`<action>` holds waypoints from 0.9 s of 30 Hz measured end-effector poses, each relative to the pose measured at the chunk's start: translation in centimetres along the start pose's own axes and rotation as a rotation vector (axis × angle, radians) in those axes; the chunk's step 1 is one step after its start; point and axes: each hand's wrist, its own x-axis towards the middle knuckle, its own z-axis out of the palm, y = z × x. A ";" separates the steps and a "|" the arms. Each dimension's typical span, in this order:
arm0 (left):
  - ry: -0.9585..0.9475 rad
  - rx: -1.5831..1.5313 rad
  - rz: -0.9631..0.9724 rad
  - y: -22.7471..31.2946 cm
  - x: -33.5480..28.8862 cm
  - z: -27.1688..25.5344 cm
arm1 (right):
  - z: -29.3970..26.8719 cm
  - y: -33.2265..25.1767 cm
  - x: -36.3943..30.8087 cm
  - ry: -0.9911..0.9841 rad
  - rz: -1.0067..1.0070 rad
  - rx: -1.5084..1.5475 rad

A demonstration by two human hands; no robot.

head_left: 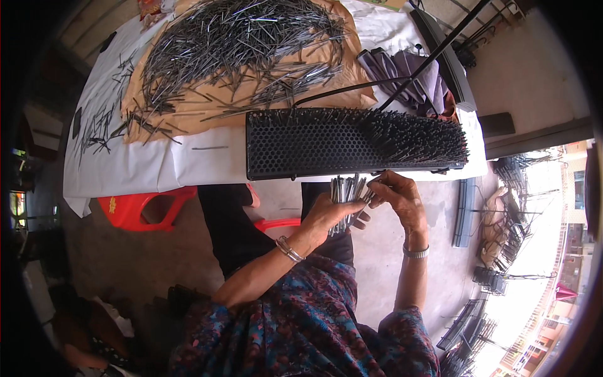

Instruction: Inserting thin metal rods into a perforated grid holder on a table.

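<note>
It's a workshop here: thin dark metal rods pile beyond the hands, a black perforated metal rack nearer, black wire frames rightward.

White glare floods the right; the dim, bowed left rim seems slightly blurred.

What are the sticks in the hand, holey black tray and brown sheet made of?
Held sticks: probably bare metal, glinting silvery. Holey black tray: perhaps painted metal, dark with slight sheen; plastic remains possible. Brown sheet: likely matte paper, judging by its creases.
</note>
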 end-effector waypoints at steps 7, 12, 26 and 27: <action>-0.002 0.046 -0.002 0.0 0.1 -0.3 | -0.1 0.1 -0.2 -0.049 -0.024 0.064; -0.011 0.082 -0.017 -0.3 0.3 -0.4 | -0.3 0.2 -0.1 -0.023 0.023 0.038; 0.057 -0.241 0.004 -0.9 2.1 -0.3 | -1.1 -1.7 1.5 0.672 -0.531 -0.403; 0.067 -0.243 0.010 -1.0 2.2 -0.3 | -1.0 -1.5 2.2 0.727 -0.548 -0.460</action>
